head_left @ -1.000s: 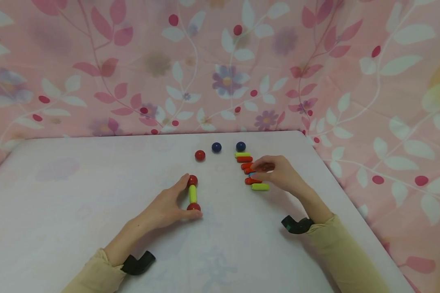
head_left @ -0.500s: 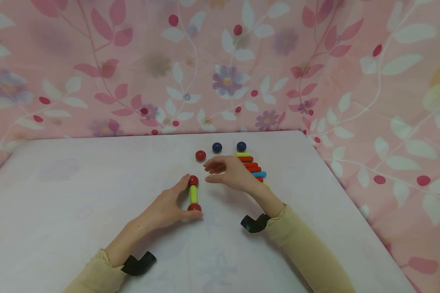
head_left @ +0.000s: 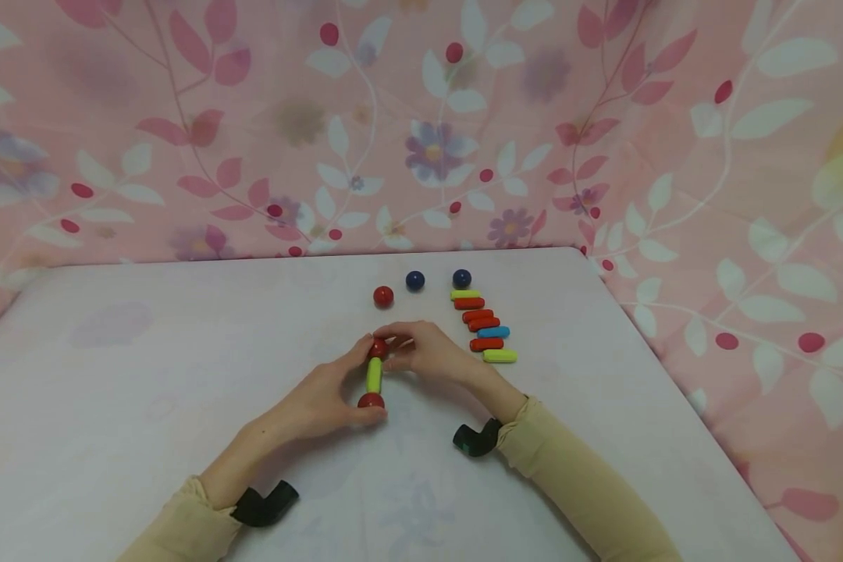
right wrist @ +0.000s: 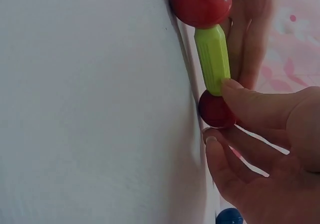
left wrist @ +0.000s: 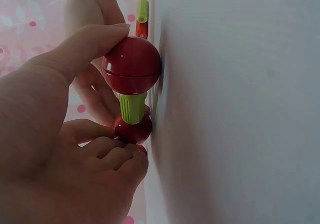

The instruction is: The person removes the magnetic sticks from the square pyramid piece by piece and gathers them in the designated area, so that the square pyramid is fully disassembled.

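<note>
A yellow-green rod (head_left: pixel 374 376) joins two red balls, the near ball (left wrist: pixel 132 66) and the far ball (right wrist: pixel 217 108), in one dumbbell-like piece on the white table. My left hand (head_left: pixel 316 396) grips it end to end, thumb on the near ball and fingers at the far one. From the right, my right hand (head_left: pixel 428 353) pinches the far ball, its thumb (right wrist: pixel 260 106) where rod and ball meet and its fingertips at the ball's far side.
Right of the hands lies a column of short rods: red (head_left: pixel 490 343), blue (head_left: pixel 494 332) and yellow-green (head_left: pixel 500 357). Behind are a loose red ball (head_left: pixel 383 297) and two dark blue balls, one in the middle (head_left: pixel 415 281) and one farther right (head_left: pixel 461 279). A floral cloth (head_left: pixel 421 125) hangs behind the table.
My right hand has moved left from the column of rods to the far red ball and now holds it. The joined piece has shifted slightly and its far end leans right; my left hand still grips it.
</note>
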{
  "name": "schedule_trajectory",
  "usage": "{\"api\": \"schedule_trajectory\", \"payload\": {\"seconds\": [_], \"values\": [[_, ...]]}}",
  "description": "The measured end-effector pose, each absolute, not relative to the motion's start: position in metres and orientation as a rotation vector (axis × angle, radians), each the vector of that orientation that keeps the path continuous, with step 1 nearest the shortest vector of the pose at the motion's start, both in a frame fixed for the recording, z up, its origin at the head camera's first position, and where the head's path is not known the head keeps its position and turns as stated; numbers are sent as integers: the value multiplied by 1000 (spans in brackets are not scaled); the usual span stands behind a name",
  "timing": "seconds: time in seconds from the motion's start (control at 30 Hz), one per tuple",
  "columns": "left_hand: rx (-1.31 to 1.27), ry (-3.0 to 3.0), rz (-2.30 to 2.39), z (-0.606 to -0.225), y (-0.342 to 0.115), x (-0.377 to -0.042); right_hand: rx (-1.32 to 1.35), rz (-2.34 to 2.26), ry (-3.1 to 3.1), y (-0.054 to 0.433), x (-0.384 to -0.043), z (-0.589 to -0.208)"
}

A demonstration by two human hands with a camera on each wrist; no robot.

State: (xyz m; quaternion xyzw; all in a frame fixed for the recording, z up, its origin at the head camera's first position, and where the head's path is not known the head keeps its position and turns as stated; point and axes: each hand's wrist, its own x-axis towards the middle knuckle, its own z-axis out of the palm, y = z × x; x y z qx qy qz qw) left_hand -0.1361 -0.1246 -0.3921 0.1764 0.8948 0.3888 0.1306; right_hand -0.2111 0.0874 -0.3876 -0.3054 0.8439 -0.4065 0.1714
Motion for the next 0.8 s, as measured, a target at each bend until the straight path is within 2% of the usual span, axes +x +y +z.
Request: {"api": "schedule_trajectory", "payload": {"seconds": [0.43, 0.8], "values": [[478, 2602, 1081, -393, -125, -135, -856, -933, 2566, 110, -215, -387], [398, 2744, 1091, -393, -128, -139, -789, -964, 2614, 128, -203, -388]]}}
